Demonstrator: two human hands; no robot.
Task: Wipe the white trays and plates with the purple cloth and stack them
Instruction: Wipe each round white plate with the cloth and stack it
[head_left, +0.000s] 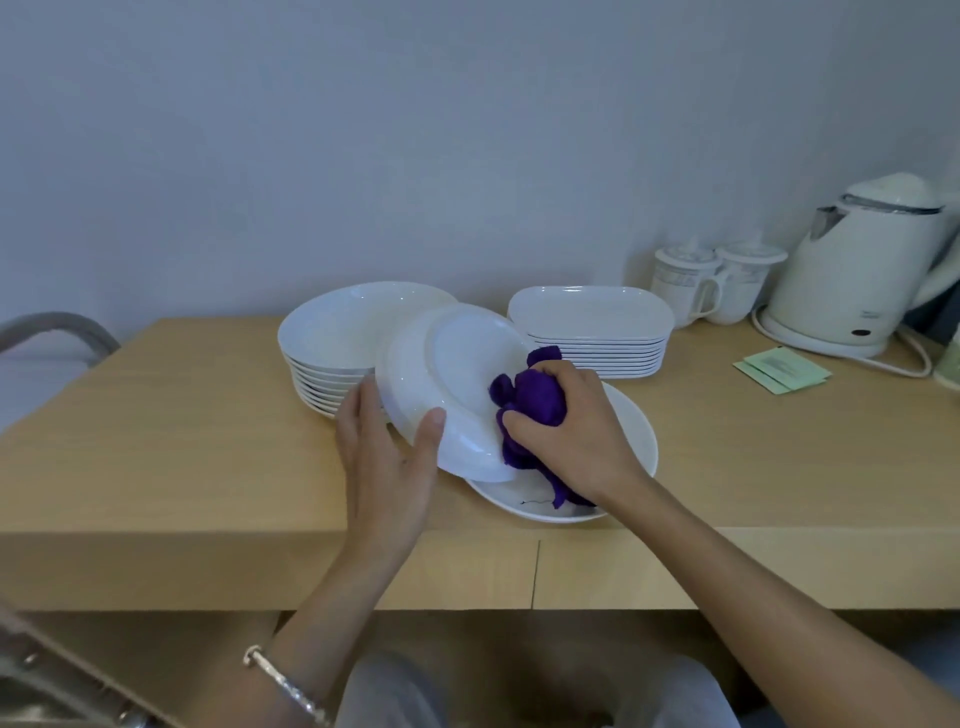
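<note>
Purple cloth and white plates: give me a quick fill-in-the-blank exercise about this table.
1. The right hand grips a crumpled cloth coloured ___.
2. The left hand holds the round white plate ___ rather than flat.
3. Between the stack of rectangular white trays and the white electric kettle stand ___ lidded white mugs.
Missing words: purple; tilted; two.

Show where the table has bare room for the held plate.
Bare wood: left of the round plate stack out to the table edge; front right, between the flat plate and the green sachets. Crowded: the middle, where the left hand holds the tilted plate and the right hand grips the purple cloth; back right, with tray stack, lidded mugs, kettle.
</note>
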